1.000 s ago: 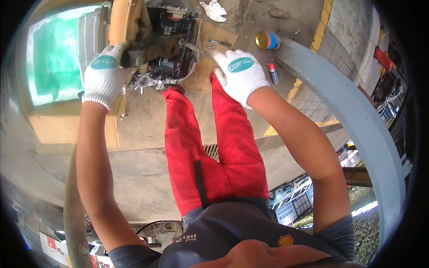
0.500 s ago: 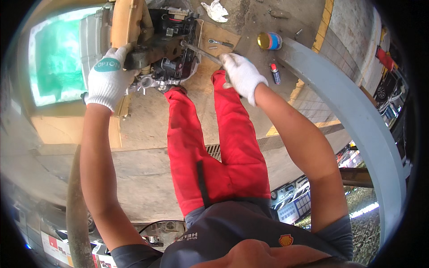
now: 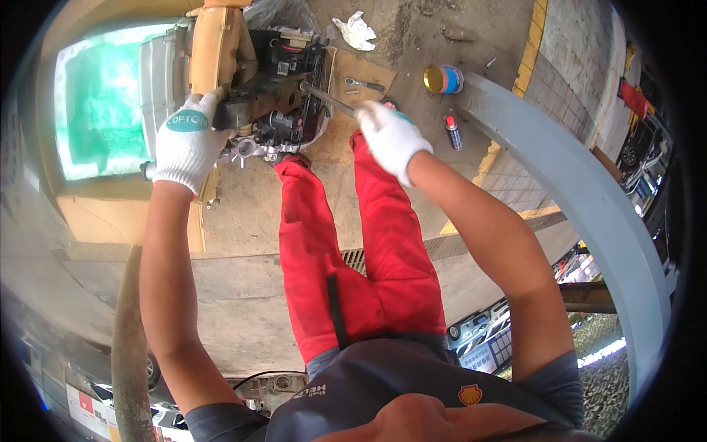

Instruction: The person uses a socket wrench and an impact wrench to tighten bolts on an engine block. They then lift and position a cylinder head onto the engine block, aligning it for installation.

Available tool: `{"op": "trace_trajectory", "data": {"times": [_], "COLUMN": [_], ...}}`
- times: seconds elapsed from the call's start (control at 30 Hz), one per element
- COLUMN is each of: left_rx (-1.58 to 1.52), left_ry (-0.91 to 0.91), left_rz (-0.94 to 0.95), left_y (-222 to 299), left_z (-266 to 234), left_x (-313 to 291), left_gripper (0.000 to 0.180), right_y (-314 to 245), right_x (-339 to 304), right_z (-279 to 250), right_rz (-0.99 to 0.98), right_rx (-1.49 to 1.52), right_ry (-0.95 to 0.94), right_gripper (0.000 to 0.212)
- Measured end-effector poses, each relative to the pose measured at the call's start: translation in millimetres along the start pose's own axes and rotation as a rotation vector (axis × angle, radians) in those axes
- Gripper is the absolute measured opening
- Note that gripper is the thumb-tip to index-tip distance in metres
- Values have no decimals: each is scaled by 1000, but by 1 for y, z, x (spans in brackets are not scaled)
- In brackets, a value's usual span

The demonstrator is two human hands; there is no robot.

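Gloved fingers of the left hand (image 3: 190, 147) rest against the left side of the engine (image 3: 283, 127), in the upper left of the frame beside a green panel (image 3: 110, 99); whether they clasp a part or merely brace, I cannot tell. From the engine's right side a metal bar (image 3: 329, 96) slants down to the right hand (image 3: 394, 140), which is curled around its near end at the upper middle. The step in hand looks like working this bar against the engine; further force would call for a steady left hand and a well-seated far end. Beyond the bar lie a rag (image 3: 355, 32) and a ratchet (image 3: 364, 84), then a can (image 3: 442, 79) and a red-capped spray can (image 3: 453, 135).
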State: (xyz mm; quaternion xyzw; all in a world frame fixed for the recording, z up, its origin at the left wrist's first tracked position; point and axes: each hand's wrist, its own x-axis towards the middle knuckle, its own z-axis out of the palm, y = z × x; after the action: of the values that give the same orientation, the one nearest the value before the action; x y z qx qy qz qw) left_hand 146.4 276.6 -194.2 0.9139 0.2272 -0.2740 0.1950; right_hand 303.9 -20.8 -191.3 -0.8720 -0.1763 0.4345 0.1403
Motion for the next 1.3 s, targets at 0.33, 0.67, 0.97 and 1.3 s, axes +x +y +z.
{"op": "trace_trajectory", "data": {"times": [0.33, 0.67, 0.97, 1.3], "left_rx": [-32, -31, -165, -1828], "left_ry": [-3, 28, -33, 310], "left_rz": [-18, 19, -23, -699], "left_y": [-2, -2, -16, -9], "left_z": [4, 5, 3, 126], "left_x": [0, -2, 1, -69], "left_gripper": [63, 61, 63, 52], "right_y": [37, 14, 27, 58], "right_x": [23, 18, -71, -174], "right_z": [19, 7, -55, -65], "right_rz": [424, 416, 327, 356], "right_rx": [680, 725, 973, 908], "right_ry": [-299, -201, -155, -239], "right_gripper": [41, 48, 42, 52]}}
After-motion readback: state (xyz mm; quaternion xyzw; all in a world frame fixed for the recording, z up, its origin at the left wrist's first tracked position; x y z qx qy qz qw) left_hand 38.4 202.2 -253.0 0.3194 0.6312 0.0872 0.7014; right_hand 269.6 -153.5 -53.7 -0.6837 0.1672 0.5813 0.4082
